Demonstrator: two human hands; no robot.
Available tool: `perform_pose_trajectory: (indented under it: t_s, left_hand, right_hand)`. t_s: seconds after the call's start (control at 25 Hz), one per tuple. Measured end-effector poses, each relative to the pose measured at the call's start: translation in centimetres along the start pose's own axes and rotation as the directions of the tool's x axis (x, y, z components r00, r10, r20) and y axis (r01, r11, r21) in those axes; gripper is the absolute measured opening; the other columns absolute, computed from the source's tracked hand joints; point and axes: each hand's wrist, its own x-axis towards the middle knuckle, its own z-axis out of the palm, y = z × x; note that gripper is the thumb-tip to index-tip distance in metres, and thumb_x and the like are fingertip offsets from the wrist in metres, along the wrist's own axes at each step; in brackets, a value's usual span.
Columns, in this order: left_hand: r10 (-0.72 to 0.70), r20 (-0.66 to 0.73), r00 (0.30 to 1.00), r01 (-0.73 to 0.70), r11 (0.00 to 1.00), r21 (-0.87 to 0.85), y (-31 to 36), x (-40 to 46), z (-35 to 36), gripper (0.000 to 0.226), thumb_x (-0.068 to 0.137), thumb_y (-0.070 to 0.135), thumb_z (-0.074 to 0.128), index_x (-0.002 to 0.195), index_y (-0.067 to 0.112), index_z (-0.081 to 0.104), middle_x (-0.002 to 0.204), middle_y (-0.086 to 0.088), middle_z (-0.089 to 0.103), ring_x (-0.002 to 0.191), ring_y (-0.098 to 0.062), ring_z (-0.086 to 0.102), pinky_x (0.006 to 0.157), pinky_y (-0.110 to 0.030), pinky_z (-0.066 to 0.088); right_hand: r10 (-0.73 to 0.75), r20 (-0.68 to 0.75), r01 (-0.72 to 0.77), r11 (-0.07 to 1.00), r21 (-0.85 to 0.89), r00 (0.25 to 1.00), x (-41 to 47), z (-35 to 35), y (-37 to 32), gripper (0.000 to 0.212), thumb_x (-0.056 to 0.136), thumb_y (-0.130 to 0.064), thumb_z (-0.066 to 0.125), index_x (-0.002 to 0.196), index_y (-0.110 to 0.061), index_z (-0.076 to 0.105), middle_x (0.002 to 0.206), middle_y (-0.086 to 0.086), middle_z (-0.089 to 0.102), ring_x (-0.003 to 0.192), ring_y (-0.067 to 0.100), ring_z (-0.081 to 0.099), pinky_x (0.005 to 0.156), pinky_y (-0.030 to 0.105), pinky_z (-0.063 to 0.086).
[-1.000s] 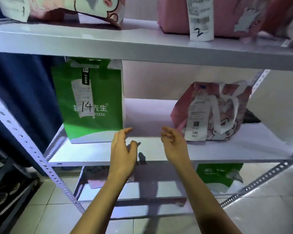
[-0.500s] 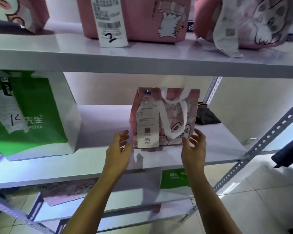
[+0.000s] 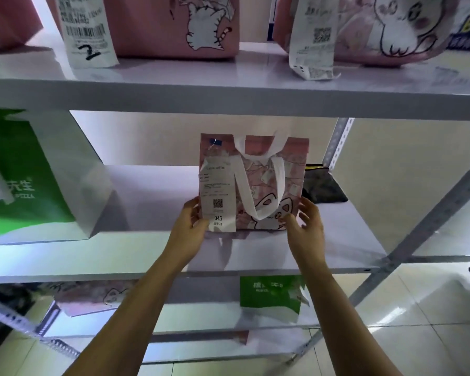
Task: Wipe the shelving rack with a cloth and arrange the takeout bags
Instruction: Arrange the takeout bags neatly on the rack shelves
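Both hands now closer on pink bag [image 3: 269, 185], left hand [image 3: 189, 229] pinching its corner, right hand [image 3: 307, 226] fingers released.

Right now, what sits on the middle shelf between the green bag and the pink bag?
Nothing: in the head view the middle shelf is bare between the green bag and the pink bag, which both hands flank.

Five pink bags [image 3: 269, 185]: three on the top shelf [image 3: 228, 90], one mid, one lower left. Two green bags [image 3: 25, 172]. Two hands [image 3: 186, 232]. One dark cloth [image 3: 323, 185].
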Motion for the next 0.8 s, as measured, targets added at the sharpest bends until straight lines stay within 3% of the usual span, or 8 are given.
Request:
perform_pose_trajectory:
  t_s: [0.16, 0.36, 0.6, 0.68, 0.8]
  left_hand:
    - [0.002, 0.065, 0.998, -0.004, 1.0, 0.029, 1.2, 0.4, 4.1, 0.052, 0.097, 0.013, 0.053, 0.144, 0.03, 0.039, 0.133, 0.008, 0.06, 0.119, -0.011, 0.058, 0.102, -0.035, 0.049]
    - [-0.018, 0.059, 0.998, 0.015, 0.999, 0.045, 1.7, 0.4, 6.8, 0.055, 0.096, 0.005, 0.048, 0.145, 0.028, 0.035, 0.138, 0.003, 0.058, 0.125, -0.018, 0.056, 0.108, -0.047, 0.046]
    - [-0.045, 0.035, 0.998, 0.042, 0.996, 0.082, 1.4, -0.6, 6.1, 0.054, 0.101, 0.018, 0.05, 0.149, 0.029, 0.03, 0.148, 0.003, 0.048, 0.135, -0.018, 0.046, 0.113, -0.046, 0.04]
    - [-0.03, 0.025, 0.999, 0.028, 0.994, 0.102, 0.7, -1.5, 5.4, 0.045, 0.102, 0.022, 0.049, 0.145, 0.03, 0.037, 0.148, 0.006, 0.048, 0.135, -0.017, 0.045, 0.109, -0.039, 0.042]
    - [0.006, 0.006, 1.0, -0.007, 0.99, 0.141, -1.0, -3.8, 4.2, 0.03, 0.101, 0.015, 0.046, 0.125, 0.033, 0.054, 0.131, 0.013, 0.057, 0.124, -0.013, 0.053, 0.091, -0.019, 0.046]
  right_hand:
    - [0.03, -0.065, -0.027, 0.998, 0.05, 0.997, 1.8, -3.3, 0.7, 0.05, 0.096, -0.025, 0.066, 0.143, -0.023, 0.05, 0.134, 0.0, 0.061, 0.123, 0.018, 0.058, 0.103, 0.042, 0.053]
    - [0.012, -0.088, -0.005, 0.997, 0.08, 0.996, 3.3, -5.6, 1.0, 0.043, 0.097, -0.025, 0.066, 0.138, -0.015, 0.056, 0.129, 0.003, 0.065, 0.119, 0.021, 0.061, 0.101, 0.04, 0.054]
    - [0.027, -0.076, -0.019, 0.994, 0.11, 0.997, 2.4, -5.2, 1.5, 0.044, 0.098, -0.029, 0.065, 0.14, -0.019, 0.055, 0.133, 0.002, 0.062, 0.119, 0.018, 0.061, 0.097, 0.032, 0.053]
    - [0.047, -0.103, -0.035, 0.993, 0.115, 0.994, 1.4, -4.9, 1.9, 0.041, 0.098, -0.032, 0.065, 0.137, -0.02, 0.056, 0.131, 0.004, 0.062, 0.118, 0.019, 0.061, 0.098, 0.034, 0.054]
    - [0.062, -0.097, -0.05, 0.992, 0.119, 0.993, -0.8, -3.8, 2.7, 0.031, 0.099, -0.022, 0.062, 0.129, -0.022, 0.06, 0.126, 0.003, 0.063, 0.115, 0.019, 0.062, 0.095, 0.032, 0.053]
